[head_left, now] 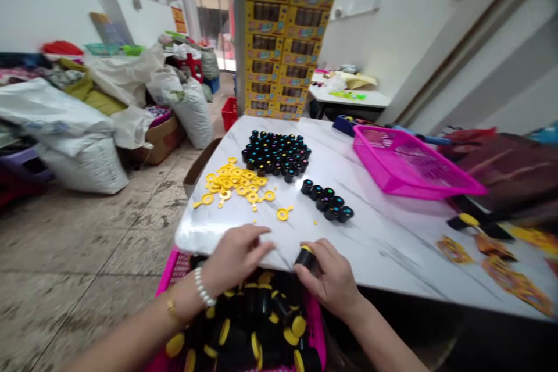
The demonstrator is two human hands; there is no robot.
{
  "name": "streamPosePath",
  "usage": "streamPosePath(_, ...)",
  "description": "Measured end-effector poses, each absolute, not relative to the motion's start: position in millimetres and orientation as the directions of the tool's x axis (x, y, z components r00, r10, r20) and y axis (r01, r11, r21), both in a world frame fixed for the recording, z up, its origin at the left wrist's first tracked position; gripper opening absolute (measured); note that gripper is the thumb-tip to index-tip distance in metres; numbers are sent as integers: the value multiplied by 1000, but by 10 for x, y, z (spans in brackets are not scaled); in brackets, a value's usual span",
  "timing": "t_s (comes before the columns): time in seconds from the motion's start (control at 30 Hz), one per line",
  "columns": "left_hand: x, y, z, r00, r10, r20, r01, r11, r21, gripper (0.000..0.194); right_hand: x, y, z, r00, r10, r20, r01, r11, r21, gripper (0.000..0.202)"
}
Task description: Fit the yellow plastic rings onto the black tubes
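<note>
My right hand (331,276) is closed around a small black cylinder (304,259) with a yellow band at its top, just over the table's front edge. To its left, my left hand (239,256) has thumb and forefinger apart, with nothing visible between them. Below both hands, a pink basket (321,331) is full of black cylinders with yellow ends (244,325). Yellow plastic rings with tabs (238,180) lie in a loose pile on the white marbled table (375,244). One yellow ring (283,214) lies apart, nearer my hands.
Upright black pieces with coloured dots (276,154) crowd the table's far part; a smaller group (329,200) stands nearer. An empty-looking pink basket (414,168) sits right, with torn wrappers (514,279) in front. Stacked yellow boxes (285,40) rise behind. White sacks (82,151) stand left.
</note>
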State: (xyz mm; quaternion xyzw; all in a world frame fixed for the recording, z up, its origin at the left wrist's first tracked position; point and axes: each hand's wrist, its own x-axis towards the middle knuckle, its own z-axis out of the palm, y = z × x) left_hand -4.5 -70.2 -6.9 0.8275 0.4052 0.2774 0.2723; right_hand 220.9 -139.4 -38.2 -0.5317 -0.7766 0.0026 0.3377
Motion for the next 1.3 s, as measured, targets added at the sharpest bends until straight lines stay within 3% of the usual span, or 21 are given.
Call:
streamPosePath(0.1,-377,-427,-90,370,863,343,754,-495,432,33,2374,-1406,-260,-163,853,495,854,373,-363,25)
streamPosePath(0.17,-505,-285,-112,334,881,335,861,-430,273,33,2575,-1437,-204,-24,869,494,904,229,-360,30)
streamPosePath(0.23,-542,-218,-136,332,897,291,894,-398,208,28,2770,-1486,-176,133,878,461,904,83,-419,31)
streamPosePath(0.37,-442,-176,-198,349,904,249,854,-416,313,16,2769,-1662,-192,266,914,306,730,17,-684,27)
streamPosePath(0.5,-367,-135,-250,255,918,305,852,-362,378,20,2138,-1938,-248,-89,978,191,569,207,-796,24)
streamPosePath(0.57,-362,-117,-253,206,922,327,860,-330,390,29,1791,-2000,-305,-226,946,231,510,317,-800,26)
streamPosePath(0.63,-357,-100,-241,183,928,323,877,-303,373,34,1550,-1967,-380,-249,923,293,478,381,-791,29)
streamPosePath(0.77,-339,-53,-214,188,941,283,923,-267,276,24,1452,-1756,-477,-263,877,401,555,478,-681,40)
streamPosePath(0.87,-343,-34,-225,208,939,274,947,-264,186,19,1576,-1682,-446,-313,822,476,591,561,-579,31)
streamPosePath(1.03,-330,-191,-239,326,916,236,936,-347,57,29,1834,-1644,-247,-313,800,512,662,570,-487,23)
streamPosePath(1.17,-258,-390,-206,465,859,214,848,-501,171,27,1931,-1240,-93,-246,779,577,807,495,-323,33)
streamPosePath(1.3,-196,-413,-195,512,821,254,775,-569,276,23,1991,-806,-97,-294,860,418,920,373,-120,45)
